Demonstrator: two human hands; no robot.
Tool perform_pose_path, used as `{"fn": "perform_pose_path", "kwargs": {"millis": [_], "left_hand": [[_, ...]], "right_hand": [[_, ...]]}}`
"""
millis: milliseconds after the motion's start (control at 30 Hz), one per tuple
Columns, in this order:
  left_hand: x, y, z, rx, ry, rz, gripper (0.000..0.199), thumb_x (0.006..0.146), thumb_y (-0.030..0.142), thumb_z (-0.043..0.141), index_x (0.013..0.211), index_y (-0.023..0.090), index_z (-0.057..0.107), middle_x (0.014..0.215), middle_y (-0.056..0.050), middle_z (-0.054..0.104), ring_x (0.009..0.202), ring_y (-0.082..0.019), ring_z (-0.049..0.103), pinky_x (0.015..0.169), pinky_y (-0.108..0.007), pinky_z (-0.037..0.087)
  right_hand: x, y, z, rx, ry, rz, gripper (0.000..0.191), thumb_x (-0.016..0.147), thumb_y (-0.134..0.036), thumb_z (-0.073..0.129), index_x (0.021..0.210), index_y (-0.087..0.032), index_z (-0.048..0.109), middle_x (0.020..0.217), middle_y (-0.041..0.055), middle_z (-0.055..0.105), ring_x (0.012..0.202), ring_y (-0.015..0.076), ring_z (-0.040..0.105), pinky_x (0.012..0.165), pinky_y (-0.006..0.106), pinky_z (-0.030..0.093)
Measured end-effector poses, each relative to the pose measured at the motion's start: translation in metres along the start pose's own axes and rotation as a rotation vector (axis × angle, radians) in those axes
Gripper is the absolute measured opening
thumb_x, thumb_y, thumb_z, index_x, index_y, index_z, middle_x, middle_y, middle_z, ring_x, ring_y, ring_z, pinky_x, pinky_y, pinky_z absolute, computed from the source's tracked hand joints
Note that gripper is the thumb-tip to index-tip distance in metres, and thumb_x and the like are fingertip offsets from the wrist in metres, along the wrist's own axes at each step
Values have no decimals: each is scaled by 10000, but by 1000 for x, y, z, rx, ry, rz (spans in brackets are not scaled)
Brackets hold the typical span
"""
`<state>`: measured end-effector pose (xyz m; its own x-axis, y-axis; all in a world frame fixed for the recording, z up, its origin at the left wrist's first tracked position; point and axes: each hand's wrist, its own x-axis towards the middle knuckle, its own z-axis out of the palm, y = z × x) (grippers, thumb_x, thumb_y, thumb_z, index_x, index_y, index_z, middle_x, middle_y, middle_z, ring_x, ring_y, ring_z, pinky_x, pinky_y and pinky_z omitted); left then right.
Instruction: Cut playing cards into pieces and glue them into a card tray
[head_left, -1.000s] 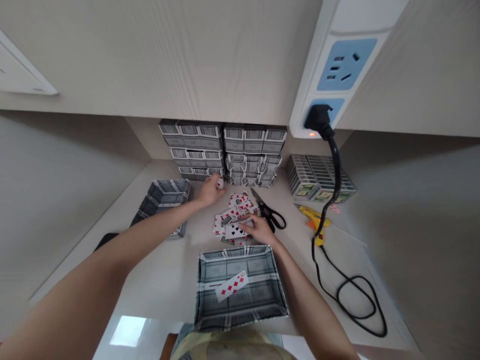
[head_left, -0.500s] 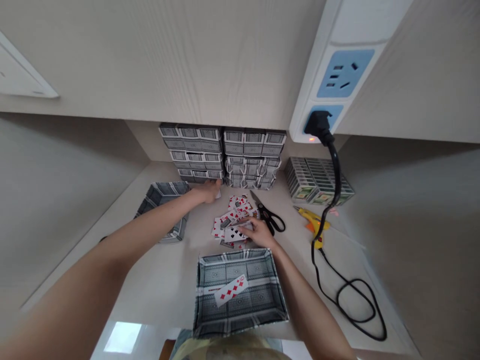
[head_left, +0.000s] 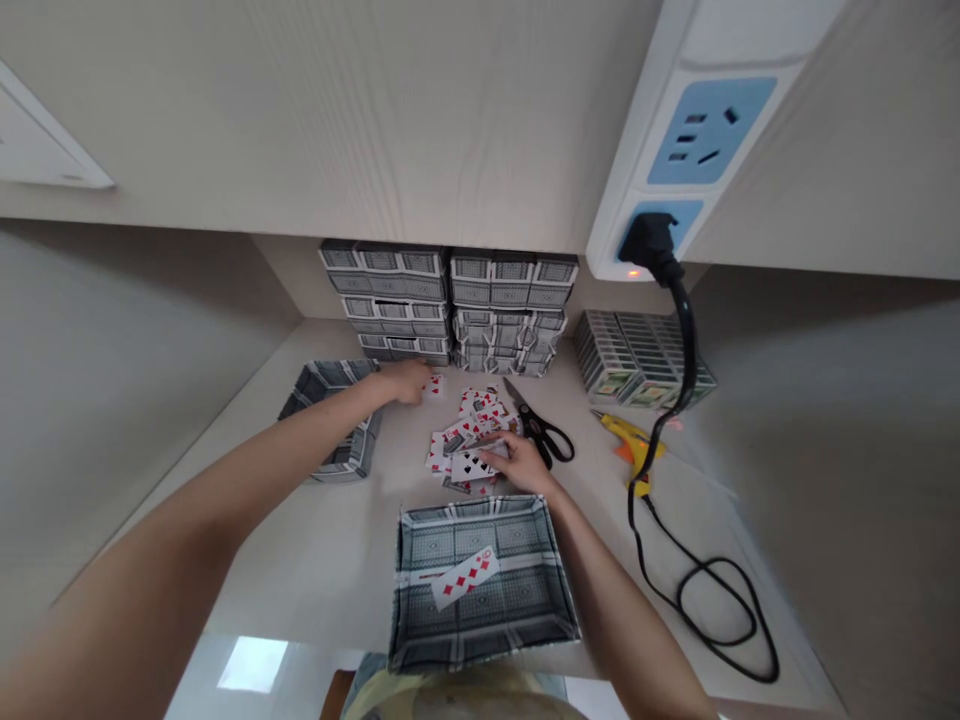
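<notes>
My left hand [head_left: 407, 381] reaches to the foot of the stacked boxes. Its fingers are curled against the left edge of a red-suited playing card [head_left: 435, 386]; the fingertips are partly hidden. My right hand [head_left: 523, 464] pinches a playing card [head_left: 484, 442], seen almost edge-on, above a loose heap of cards [head_left: 480, 405]. A black-suited card [head_left: 466, 467] lies just below its fingers. In front of me sits an open tray [head_left: 486, 520] made of folded grey patterned cards, with a nine of diamonds [head_left: 465, 578] lying inside.
Black-handled scissors [head_left: 541, 432] lie right of the heap. A second card tray [head_left: 360, 455] stands under my left forearm. Card boxes [head_left: 450, 300] are stacked at the back. A yellow glue gun [head_left: 634, 445], its black cord [head_left: 720, 570] and several packs [head_left: 637, 360] are on the right.
My left hand has shifted slightly left, uncovering more of the red-suited card beside its fingers. My right hand keeps its place over the heap. The view has moved slightly.
</notes>
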<state>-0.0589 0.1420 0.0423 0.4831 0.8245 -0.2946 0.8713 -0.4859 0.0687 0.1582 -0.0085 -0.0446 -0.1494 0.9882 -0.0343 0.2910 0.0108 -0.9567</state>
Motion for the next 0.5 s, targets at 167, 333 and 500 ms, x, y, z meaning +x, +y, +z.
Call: {"fn": "perform_pose_path", "kwargs": {"millis": [167, 333, 500], "left_hand": [[0, -5, -1, 71, 43, 11, 395, 556, 200, 613, 950, 177, 627, 1071, -123, 595, 984, -257, 555, 833, -301, 419], [-3, -4, -1, 120, 92, -96, 351, 612, 263, 601, 939, 142, 643, 1017, -159, 623, 1015, -287, 544, 872, -337, 404], [-6, -3, 2, 117, 83, -198, 404, 622, 351, 613, 924, 85, 652, 955, -205, 637, 935, -321, 586, 779, -349, 452]], "right_hand": [[0, 0, 0, 2, -5, 0, 303, 678, -405, 631, 910, -211, 630, 840, 19, 664, 766, 181, 622, 614, 281, 520], [0, 1, 0, 10, -10, 7, 307, 677, -406, 633, 909, -204, 629, 824, 21, 663, 721, 170, 622, 583, 270, 519], [0, 2, 1, 25, -8, 18, 321, 671, -407, 641, 921, -207, 626, 823, 20, 666, 673, 157, 620, 548, 255, 513]]}}
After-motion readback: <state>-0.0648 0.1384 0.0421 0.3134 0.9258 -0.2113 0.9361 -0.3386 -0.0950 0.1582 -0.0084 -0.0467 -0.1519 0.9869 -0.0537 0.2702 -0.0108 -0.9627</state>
